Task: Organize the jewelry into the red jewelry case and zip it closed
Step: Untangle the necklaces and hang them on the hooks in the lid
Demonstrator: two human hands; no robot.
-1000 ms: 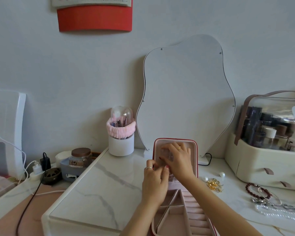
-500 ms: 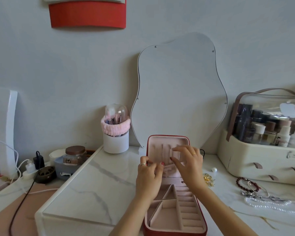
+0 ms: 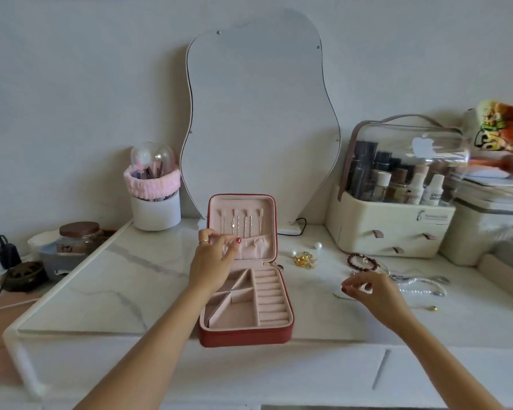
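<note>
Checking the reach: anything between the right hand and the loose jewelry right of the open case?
Nothing visible. The right hand hovers over bare marble, beside the pearl strand and beaded bracelet.

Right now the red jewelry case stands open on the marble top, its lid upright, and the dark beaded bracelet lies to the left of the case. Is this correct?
Not quite. The head view shows the dark beaded bracelet lying to the right of the red jewelry case, not the left, near the cream cosmetics box. The rest holds: the case is open on the marble top with its lid upright.
</note>
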